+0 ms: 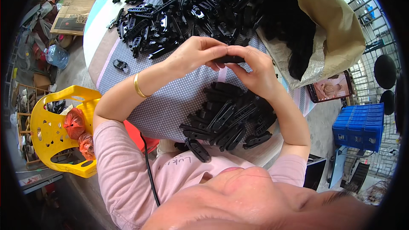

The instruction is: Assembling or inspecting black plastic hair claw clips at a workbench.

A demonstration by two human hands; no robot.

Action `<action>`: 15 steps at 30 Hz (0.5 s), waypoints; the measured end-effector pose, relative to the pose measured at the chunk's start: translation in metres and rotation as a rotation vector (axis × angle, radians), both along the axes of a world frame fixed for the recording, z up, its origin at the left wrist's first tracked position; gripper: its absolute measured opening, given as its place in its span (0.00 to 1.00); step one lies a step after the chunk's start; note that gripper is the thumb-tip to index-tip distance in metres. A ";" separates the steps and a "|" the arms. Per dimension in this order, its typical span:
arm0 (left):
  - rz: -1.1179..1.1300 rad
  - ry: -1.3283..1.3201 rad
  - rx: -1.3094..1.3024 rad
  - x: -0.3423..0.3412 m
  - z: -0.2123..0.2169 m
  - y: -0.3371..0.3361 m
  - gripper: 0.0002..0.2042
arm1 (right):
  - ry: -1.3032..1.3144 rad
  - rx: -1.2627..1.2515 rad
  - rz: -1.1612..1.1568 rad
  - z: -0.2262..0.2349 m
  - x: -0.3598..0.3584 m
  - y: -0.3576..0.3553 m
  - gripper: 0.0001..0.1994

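Both hands meet above the middle of the table and hold one long black plastic part [235, 58] between them. My left hand [197, 55], with a gold bangle on its wrist, has its fingers closed around the part's left end. The thumb and fingers of my right hand [257, 66] pinch the other end, hiding some of it. Closer to me lies a heap of similar black plastic parts [226, 117], some at the table's near edge. Beyond my hands spreads a bigger pile of loose black plastic pieces [174, 10], many with ladder-like slots.
An open tan sack [341, 25] with black contents lies at the far right, beside a phone [330, 87]. One small dark piece [120, 64] sits alone on the dotted tablecloth [162, 98]. A yellow chair [40, 132] stands left, a blue crate [358, 123] right.
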State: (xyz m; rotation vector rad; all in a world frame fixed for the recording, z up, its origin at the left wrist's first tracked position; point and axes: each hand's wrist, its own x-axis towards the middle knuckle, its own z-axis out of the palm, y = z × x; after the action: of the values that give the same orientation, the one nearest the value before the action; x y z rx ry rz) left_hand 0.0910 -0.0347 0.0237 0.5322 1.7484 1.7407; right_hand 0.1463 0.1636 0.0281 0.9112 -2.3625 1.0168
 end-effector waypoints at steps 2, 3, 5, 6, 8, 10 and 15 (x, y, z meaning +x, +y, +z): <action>-0.017 0.087 -0.026 0.005 0.005 -0.003 0.17 | 0.142 0.069 -0.011 0.000 -0.001 0.000 0.21; -0.033 0.173 -0.052 0.007 0.007 -0.004 0.19 | 0.142 0.070 -0.012 0.000 0.000 0.000 0.21; -0.018 0.106 -0.017 0.008 0.005 -0.004 0.20 | 0.129 0.061 -0.046 0.002 0.002 -0.002 0.24; 0.002 0.177 -0.033 0.008 0.004 -0.004 0.21 | 0.129 0.061 -0.044 0.003 0.002 -0.003 0.24; 0.018 0.251 -0.047 0.008 0.005 -0.004 0.22 | 0.182 0.048 -0.104 0.006 0.000 -0.004 0.24; 0.019 0.627 -0.164 0.013 0.005 -0.004 0.21 | 0.097 0.057 -0.114 -0.002 -0.004 0.002 0.25; 0.061 1.046 -0.222 0.017 -0.006 0.001 0.20 | -0.202 0.206 -0.154 -0.001 0.001 0.006 0.21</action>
State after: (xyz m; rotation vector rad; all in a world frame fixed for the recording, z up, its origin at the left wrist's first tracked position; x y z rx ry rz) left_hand 0.1080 -0.0341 0.0177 1.4722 2.6055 1.3250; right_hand 0.1473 0.1694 0.0271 0.7108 -2.6992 0.8513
